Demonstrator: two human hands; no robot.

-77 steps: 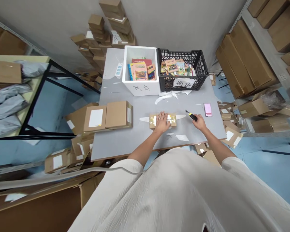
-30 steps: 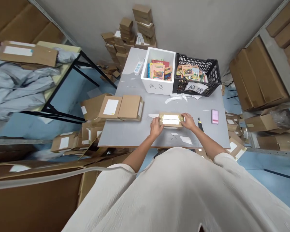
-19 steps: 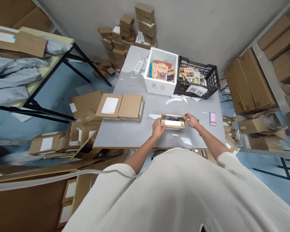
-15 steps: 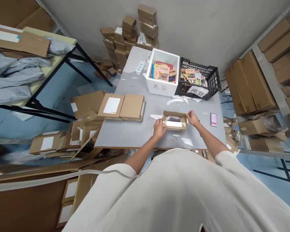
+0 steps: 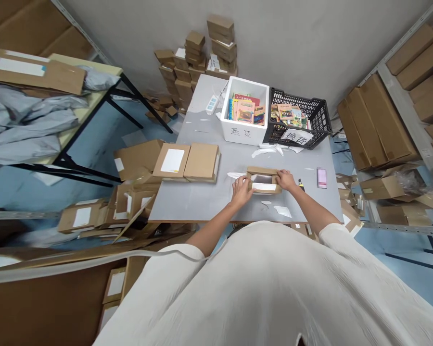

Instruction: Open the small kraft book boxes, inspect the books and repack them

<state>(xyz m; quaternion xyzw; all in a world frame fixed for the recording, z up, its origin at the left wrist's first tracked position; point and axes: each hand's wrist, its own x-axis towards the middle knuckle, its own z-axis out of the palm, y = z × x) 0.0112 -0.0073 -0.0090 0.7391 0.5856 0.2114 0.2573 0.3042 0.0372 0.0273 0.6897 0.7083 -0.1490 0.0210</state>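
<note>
A small cardboard box (image 5: 262, 190) stands with its top open on the grey table (image 5: 198, 199), a white label along its near side. My left hand (image 5: 242, 191) grips its left end, fingers curled over the rim. At the right end, my right hand (image 5: 285, 180) is closed on the box's edge, with some fingertips hidden inside. What lies in the box I cannot make out. A yellow and black utility knife (image 5: 301, 185) lies just right of my right hand. White paper scraps (image 5: 282, 211) are near the box.
Two closed cardboard boxes (image 5: 201, 162) sit to the left. Behind are a white foam bin (image 5: 243, 133) and a black crate (image 5: 319, 120), both holding colourful books. A phone (image 5: 322, 178) lies at right, a power strip (image 5: 212, 104) at the back. Cardboard (image 5: 139, 158) crowds the table's left side.
My right hand has moved down and inward on the box's right end, and my left hand reaches further over the left rim. The knife now shows. The whole view has shifted slightly.
</note>
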